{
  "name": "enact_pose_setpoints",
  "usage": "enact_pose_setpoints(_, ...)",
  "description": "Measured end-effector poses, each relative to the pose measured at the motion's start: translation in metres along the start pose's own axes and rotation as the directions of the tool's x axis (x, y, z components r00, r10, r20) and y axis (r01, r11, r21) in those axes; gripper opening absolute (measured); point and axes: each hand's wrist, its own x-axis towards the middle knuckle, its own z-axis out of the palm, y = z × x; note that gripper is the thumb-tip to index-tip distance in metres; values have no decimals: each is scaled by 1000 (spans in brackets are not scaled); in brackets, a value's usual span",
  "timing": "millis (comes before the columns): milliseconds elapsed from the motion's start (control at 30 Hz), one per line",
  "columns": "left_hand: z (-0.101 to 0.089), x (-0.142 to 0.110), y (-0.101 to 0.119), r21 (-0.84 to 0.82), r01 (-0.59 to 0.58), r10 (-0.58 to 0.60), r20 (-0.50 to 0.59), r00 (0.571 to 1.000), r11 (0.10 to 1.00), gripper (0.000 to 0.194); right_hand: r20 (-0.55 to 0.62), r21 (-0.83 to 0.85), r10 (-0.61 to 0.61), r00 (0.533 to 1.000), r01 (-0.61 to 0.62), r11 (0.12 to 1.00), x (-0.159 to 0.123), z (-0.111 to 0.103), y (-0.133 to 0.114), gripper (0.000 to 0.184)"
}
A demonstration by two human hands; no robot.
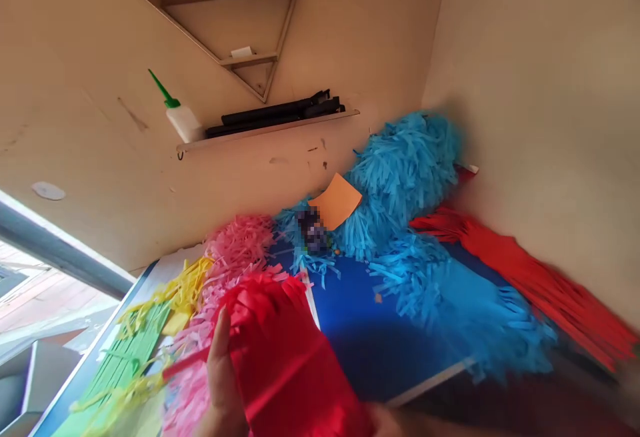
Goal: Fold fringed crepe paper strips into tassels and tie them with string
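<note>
My left hand (220,373) grips a sheet of red fringed paper (285,350), which hangs across the lower middle of the view. My right hand (385,420) shows only at the bottom edge, beside the lower end of the red sheet, and its fingers are mostly out of frame. Below the paper lies a blue tabletop (370,330). Pink paper fringe (235,247) is heaped just beyond my left hand, with yellow fringe (183,290) and green fringed paper (125,357) to its left. Blue fringe (400,177) is piled against the wall.
A red fringed strip (530,283) lies along the right wall. An orange paper square (337,201) sits on the blue fringe beside a blurred patch. Above, a wall shelf (265,133) holds a glue bottle with a green nozzle (181,113) and black objects (275,115).
</note>
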Motion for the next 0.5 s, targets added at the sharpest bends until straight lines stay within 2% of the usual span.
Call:
enact_pose_setpoints(33, -1, 17, 12, 34, 1, 0, -29, 1000, 999, 51, -4, 37, 24, 1000, -23, 999, 12, -5, -6, 38)
enact_pose_setpoints(100, -4, 58, 36, 153, -63, 79, -103, 992, 986, 48, -45, 122, 84, 995, -78, 989, 41, -19, -19, 39)
enact_pose_setpoints(167, -9, 105, 58, 371, -75, 157, -196, 968, 926, 54, -122, 161, 163, 979, -142, 977, 78, -38, -34, 41)
enact_pose_setpoints(200, -13, 129, 68, 500, -38, 173, -228, 958, 865, 64, -171, 141, 203, 964, -180, 974, 98, -49, -40, 40)
enact_pose_setpoints(267, -23, 172, 85, 592, 51, 141, -274, 951, 804, 79, -270, 56, 246, 931, -240, 969, 138, -73, -52, 36)
enact_pose_setpoints(333, -38, 202, 100, 663, 163, 109, -349, 931, 731, 86, -352, -27, 248, 903, -275, 961, 172, -96, -58, 30)
enact_pose_setpoints(400, -56, 213, 118, 724, 310, 93, -457, 885, 617, 84, -409, -90, 214, 887, -273, 958, 195, -115, -58, 26)
enact_pose_setpoints(433, -66, 209, 129, 747, 367, 105, -500, 860, 555, 80, -437, -129, 190, 879, -270, 954, 202, -124, -56, 25)
enact_pose_setpoints(500, -85, 185, 153, 788, 433, 162, -543, 824, 438, 72, -487, -225, 116, 866, -252, 941, 202, -136, -51, 28)
